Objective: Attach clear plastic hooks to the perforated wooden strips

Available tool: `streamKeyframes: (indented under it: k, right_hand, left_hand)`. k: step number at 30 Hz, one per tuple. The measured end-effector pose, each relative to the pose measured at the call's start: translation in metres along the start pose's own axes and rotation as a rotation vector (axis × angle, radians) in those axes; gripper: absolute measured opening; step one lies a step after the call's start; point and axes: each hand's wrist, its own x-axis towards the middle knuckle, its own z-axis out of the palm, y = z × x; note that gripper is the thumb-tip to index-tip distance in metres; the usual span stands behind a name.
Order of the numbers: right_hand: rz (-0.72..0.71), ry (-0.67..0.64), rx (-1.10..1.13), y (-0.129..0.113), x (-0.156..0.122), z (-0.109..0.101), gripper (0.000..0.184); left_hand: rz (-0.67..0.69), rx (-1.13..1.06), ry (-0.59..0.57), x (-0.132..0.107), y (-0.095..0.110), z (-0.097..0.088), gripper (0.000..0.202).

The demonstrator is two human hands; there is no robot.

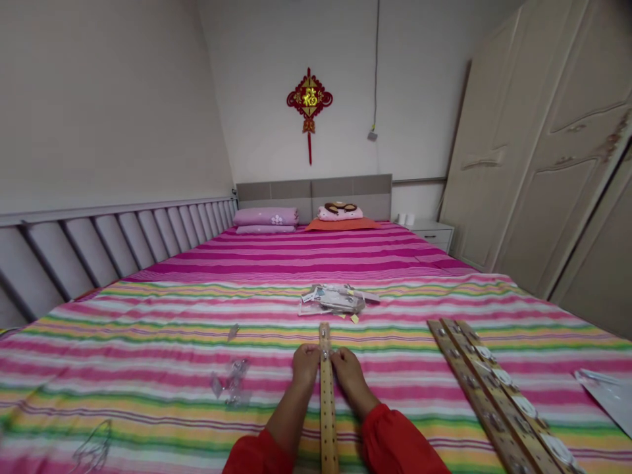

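Observation:
A narrow wooden strip [326, 408] with rows of small holes lies lengthwise in front of me on the striped bedspread. Two small shiny metal pieces sit on its far end. My left hand [306, 363] is at the strip's left edge, fingers pinched together beside the nearer metal piece [324, 355]. From the right edge, my right hand [347, 368] meets the same spot, its fingers also closed. Whatever lies between the fingertips is too small and hidden to name. Both forearms wear red sleeves.
Beyond the strip lies a pile of clear plastic packets [336, 299]. Several wooden strips [469, 375] with metal pieces and white coils are at right, near a white plastic bag [605, 395]. Small clear bags [234, 382] and thin wire [93, 451] lie left. A railing [128, 240] borders the bed.

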Motion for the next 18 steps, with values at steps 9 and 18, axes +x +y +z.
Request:
streamKeyframes:
  k: [9, 18]
  right_hand:
    - [-0.004, 0.014, -0.027, 0.0, 0.0, 0.001, 0.026]
    - [0.001, 0.019, -0.043, 0.005, -0.002, 0.001, 0.028]
  left_hand:
    - [-0.001, 0.017, 0.037, 0.005, -0.009, 0.003, 0.008]
    - [-0.028, 0.043, 0.052, 0.008, -0.017, 0.0, 0.015]
